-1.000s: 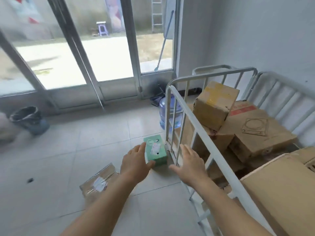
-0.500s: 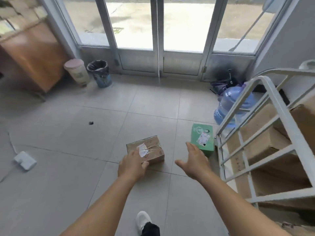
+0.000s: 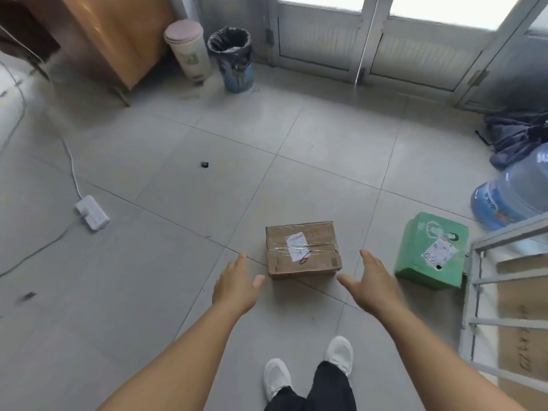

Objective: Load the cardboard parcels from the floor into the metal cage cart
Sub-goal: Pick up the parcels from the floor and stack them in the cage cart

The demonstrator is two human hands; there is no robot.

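A small brown cardboard parcel (image 3: 303,250) with clear tape and a white label lies on the tiled floor just ahead of me. My left hand (image 3: 237,284) is open at its near left corner and my right hand (image 3: 372,284) is open at its near right corner; neither touches it. A green parcel (image 3: 431,250) with a white label lies to the right, against the white metal cage cart (image 3: 510,237). Brown cardboard boxes show behind the cart's bars at the right edge.
A blue water jug (image 3: 513,197) lies beyond the cart, with a dark bag (image 3: 516,134) behind it. A white power strip (image 3: 92,216) and its cable lie at left. Two bins (image 3: 234,59) and a wooden cabinet (image 3: 118,34) stand by the glass doors. My white shoes (image 3: 308,369) are below.
My view has swung left and down, away from the cart, onto the floor. Both open hands have come down to either side of the brown parcel.
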